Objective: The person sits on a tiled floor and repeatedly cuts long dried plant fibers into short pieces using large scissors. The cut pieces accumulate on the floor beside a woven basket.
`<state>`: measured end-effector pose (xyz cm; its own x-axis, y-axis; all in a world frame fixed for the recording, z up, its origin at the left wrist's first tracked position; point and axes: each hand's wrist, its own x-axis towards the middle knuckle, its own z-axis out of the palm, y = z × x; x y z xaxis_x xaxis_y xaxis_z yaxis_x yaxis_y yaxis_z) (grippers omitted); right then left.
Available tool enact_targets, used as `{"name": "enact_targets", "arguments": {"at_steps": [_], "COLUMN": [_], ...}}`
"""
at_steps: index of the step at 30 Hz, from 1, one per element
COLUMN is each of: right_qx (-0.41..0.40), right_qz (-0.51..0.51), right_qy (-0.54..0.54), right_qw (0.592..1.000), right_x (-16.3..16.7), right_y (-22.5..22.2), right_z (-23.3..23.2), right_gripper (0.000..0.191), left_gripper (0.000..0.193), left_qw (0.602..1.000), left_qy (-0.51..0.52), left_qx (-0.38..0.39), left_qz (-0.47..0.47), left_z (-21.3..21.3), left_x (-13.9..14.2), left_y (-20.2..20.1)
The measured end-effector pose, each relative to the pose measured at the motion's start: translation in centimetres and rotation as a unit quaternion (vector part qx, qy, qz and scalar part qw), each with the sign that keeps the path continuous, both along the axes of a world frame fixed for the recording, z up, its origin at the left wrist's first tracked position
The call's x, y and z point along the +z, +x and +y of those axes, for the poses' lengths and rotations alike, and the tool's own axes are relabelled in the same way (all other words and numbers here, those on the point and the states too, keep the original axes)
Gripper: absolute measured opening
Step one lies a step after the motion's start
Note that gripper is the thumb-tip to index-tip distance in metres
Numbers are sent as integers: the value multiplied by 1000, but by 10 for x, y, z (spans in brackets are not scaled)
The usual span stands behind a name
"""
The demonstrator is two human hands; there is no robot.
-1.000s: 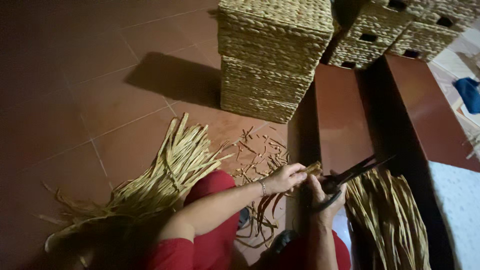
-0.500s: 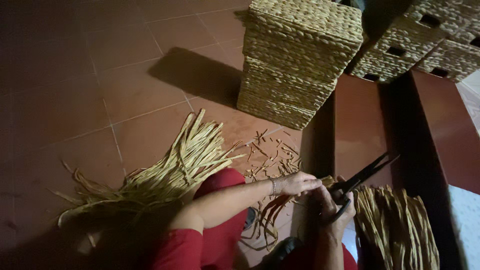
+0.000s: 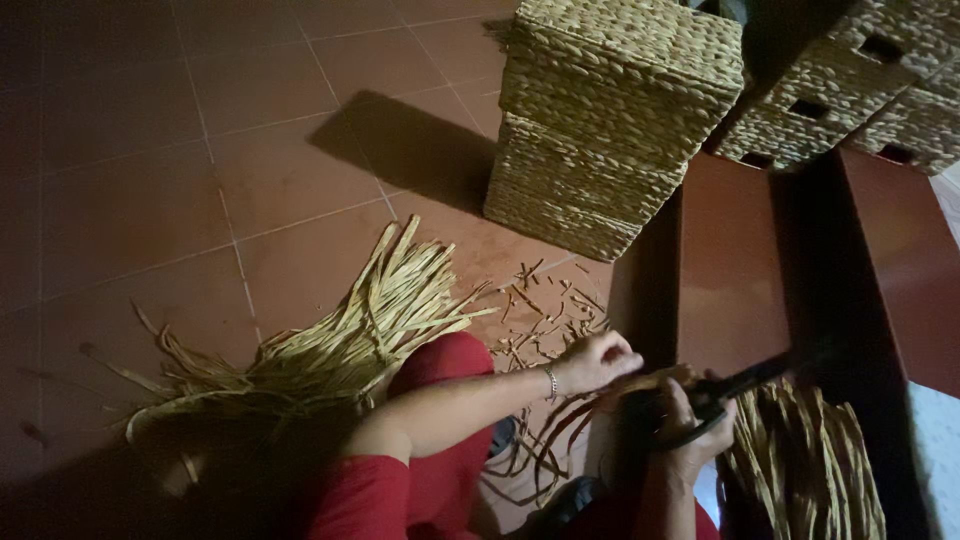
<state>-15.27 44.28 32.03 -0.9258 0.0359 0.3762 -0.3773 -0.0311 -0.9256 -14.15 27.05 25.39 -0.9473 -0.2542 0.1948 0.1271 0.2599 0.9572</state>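
The left hand (image 3: 597, 360) is pinching dried straw strands (image 3: 560, 425) that are trailing down-left, while the right hand (image 3: 690, 425), just beside it, is gripping dark scissors (image 3: 735, 388) angled up-right, blades barely parted.

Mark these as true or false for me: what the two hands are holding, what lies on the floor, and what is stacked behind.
1. The right hand holds dark scissors. True.
2. The left hand is empty. False: it grips dried fibre strands.
3. Woven baskets are stacked on the tiled floor. True.
4. The bundle of straw strips is bright blue. False: it is pale yellow.
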Motion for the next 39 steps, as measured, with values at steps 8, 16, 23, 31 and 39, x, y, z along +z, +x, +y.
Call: {"name": "enact_targets", "arguments": {"at_steps": [8,16,23,31,39], "right_qx": [43,133,230,287,339], "right_qz": [-29,-132,-186,-358,-390], "right_qy": [-137,-21,42,151,200], "right_qw": [989,982,954,875,832], "right_x": [16,22,3,-44,-45], "right_y": [5,28,44,52,89], "right_z": [-2,18,45,93,98], "right_gripper": [54,57,50,32,32], "left_gripper": [69,34,34,30,36], "left_qw": [895,819,758,807,843], "left_qy": [353,569,649,562,500], "left_qx": [-177,20,64,182,201], "left_qz": [-205,-69,25,-18,1], "left_z": [28,-18,-72,-116,-153], "left_x": [4,15,15,35,34], "left_y": [61,20,-2,3,-10]}}
